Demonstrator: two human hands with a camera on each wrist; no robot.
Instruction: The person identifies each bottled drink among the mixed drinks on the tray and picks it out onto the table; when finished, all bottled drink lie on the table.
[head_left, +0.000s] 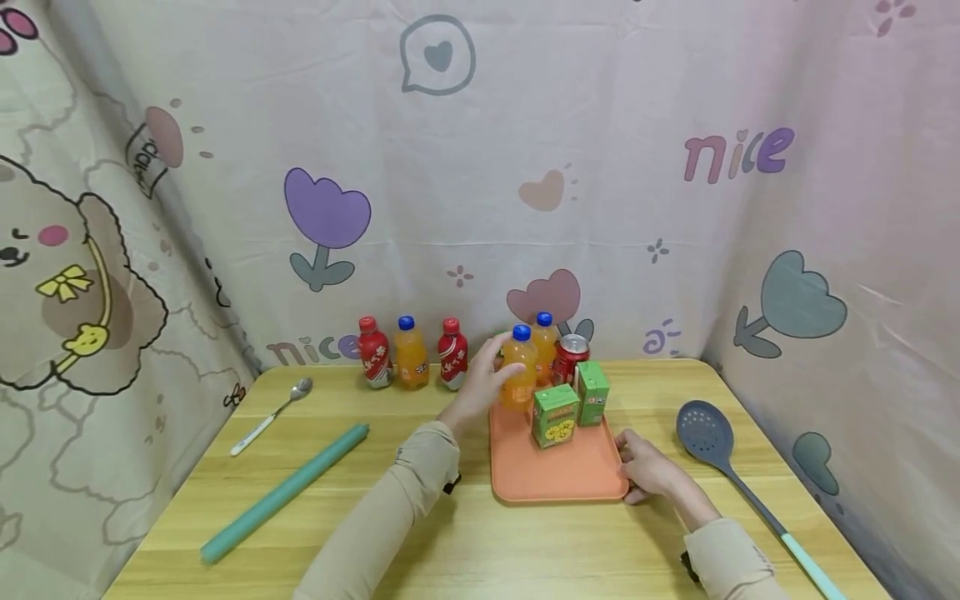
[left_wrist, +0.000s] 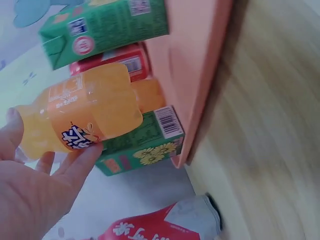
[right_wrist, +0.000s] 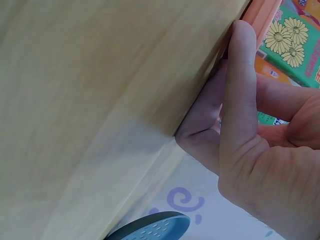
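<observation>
My left hand (head_left: pixel 480 379) grips a bottle of orange soda (head_left: pixel 519 371) with a blue cap, over the back left of the orange tray (head_left: pixel 525 479). In the left wrist view the base of this soda bottle (left_wrist: pixel 95 107) hangs apart from the tray, the thumb and fingers round its upper part. My right hand (head_left: pixel 651 468) holds the tray's right rim near the front corner, its fingers (right_wrist: pixel 242 85) bent against the edge. On the tray stand two green juice cartons (head_left: pixel 556 417), a red can (head_left: pixel 572 354) and another orange bottle (head_left: pixel 544 342); a further green carton (left_wrist: pixel 142 142) is mostly hidden behind my left hand.
Left of the tray, at the table's back, stand two red bottles (head_left: pixel 375 354) and an orange bottle (head_left: pixel 411 354) between them. A spoon (head_left: pixel 273 417) and a green roll (head_left: pixel 285 493) lie at the left, a slotted skimmer (head_left: pixel 705 432) at the right.
</observation>
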